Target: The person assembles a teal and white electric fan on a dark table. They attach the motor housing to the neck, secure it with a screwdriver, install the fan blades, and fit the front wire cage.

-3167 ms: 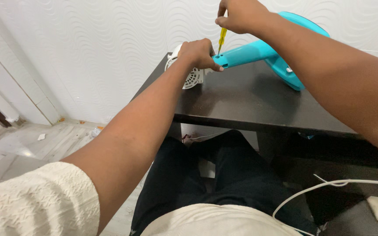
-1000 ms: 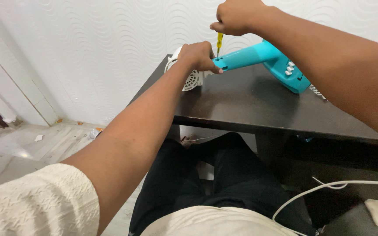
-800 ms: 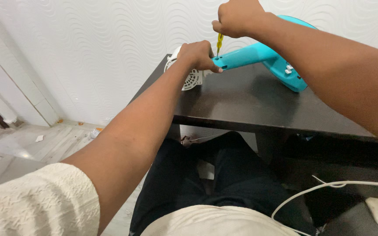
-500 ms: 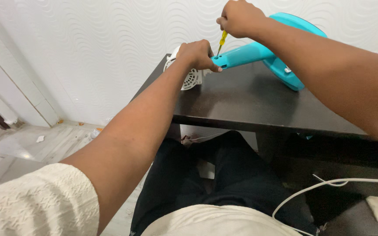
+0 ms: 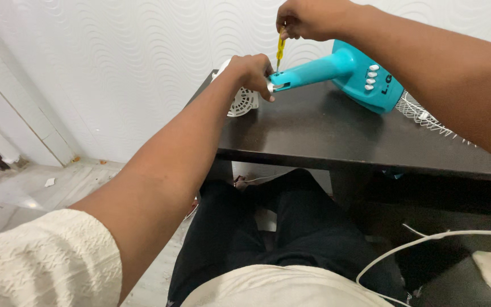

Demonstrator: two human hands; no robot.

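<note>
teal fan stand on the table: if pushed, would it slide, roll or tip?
The fan stand probably rocks rather than rolls: its wide base leans on one edge. Likely light, hollow plastic. The left hand pins the neck end while the screwdriver works, so it may shift unheld.

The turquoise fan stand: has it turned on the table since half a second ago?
Yes. The fan stand has rolled against the dark table: its white buttons now face up, where only one showed before.

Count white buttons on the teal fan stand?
4 white buttons, stacked in a short row on the teal fan stand, beside the right forearm. More may be hidden behind it.
</note>
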